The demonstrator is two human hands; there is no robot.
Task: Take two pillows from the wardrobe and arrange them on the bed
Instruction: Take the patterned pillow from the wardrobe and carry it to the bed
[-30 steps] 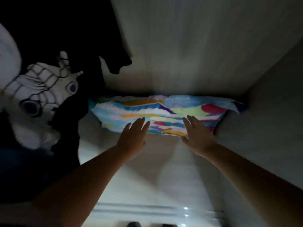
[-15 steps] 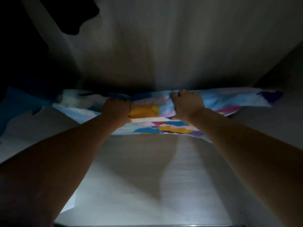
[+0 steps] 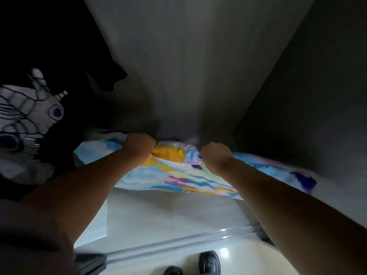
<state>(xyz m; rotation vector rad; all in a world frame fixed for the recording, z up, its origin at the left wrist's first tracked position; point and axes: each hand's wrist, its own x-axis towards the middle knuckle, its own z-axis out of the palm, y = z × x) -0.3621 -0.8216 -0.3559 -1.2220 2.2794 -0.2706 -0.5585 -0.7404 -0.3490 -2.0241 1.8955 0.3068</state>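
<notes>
A pillow (image 3: 178, 175) in a bright multicoloured cover of blue, yellow, pink and purple lies on the pale floor of the wardrobe (image 3: 158, 213), against its back wall. My left hand (image 3: 139, 142) is clenched on the pillow's upper edge at the left of centre. My right hand (image 3: 215, 154) is clenched on the same edge a little to the right. The fabric bunches up between the two fists. The pillow's right end (image 3: 301, 178) reaches the right side wall. Whether a second pillow is underneath I cannot tell.
Dark hanging clothes (image 3: 59, 76) and a white garment with a black line pattern (image 3: 25, 116) fill the left side. The sliding-door track (image 3: 178, 243) runs along the wardrobe's front edge. My dark shoes (image 3: 209, 262) stand on the glossy floor below.
A second ago both hands lay flat and open on the pillow. They then closed on its upper edge, and the pillow has since been dragged a little forward; the view has tilted down to the floor.
</notes>
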